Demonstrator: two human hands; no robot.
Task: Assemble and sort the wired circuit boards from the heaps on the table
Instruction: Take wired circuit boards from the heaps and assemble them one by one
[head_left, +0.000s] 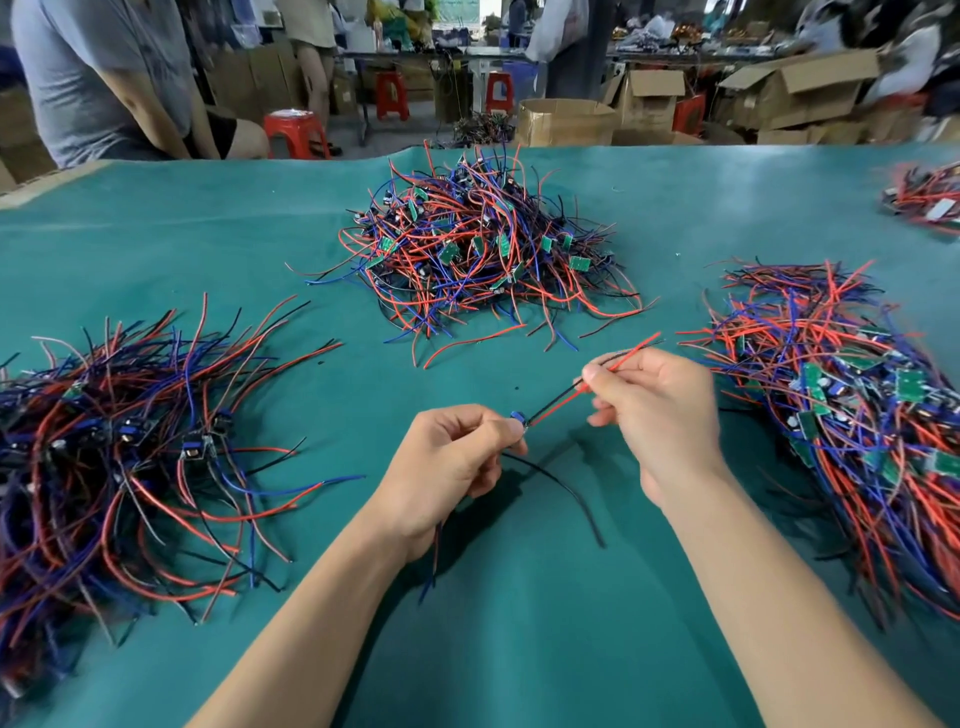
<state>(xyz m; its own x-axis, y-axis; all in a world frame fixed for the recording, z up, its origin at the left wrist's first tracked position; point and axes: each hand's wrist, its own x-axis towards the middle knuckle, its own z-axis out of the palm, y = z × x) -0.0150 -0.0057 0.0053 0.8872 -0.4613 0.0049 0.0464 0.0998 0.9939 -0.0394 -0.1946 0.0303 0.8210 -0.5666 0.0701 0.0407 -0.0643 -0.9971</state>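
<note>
Here, the left hand (447, 467) is pinching a small blue-bodied circuit board (518, 419) between its thumb and curled fingertips, holding it just above the green table cover (519, 623). The right hand (660, 415) is gripping a red wire (587, 384) and a black wire (553, 404) together between thumb and forefinger, and both are running taut from the board up and to the right, so the long axis is lying on a diagonal with the free wire ends pointing past the right fingers toward the far heap (467, 249). A second black wire (566, 488) is drooping in a limp arc from under the left fingers down toward the right forearm, and thin blue and dark leads are hanging below the left palm.

To the left of the left hand, a loose heap (119, 441) of glossy red, blue and black insulated wires with small dark boards is spreading flat. To the right of the right hand, a long heap (841, 431) is showing flat green rectangular boards among similar wires. The cover is looking smooth and matte. Beyond the far heap, a seated person (114, 78) in a grey shirt, red plastic stools and open cardboard boxes are showing.
</note>
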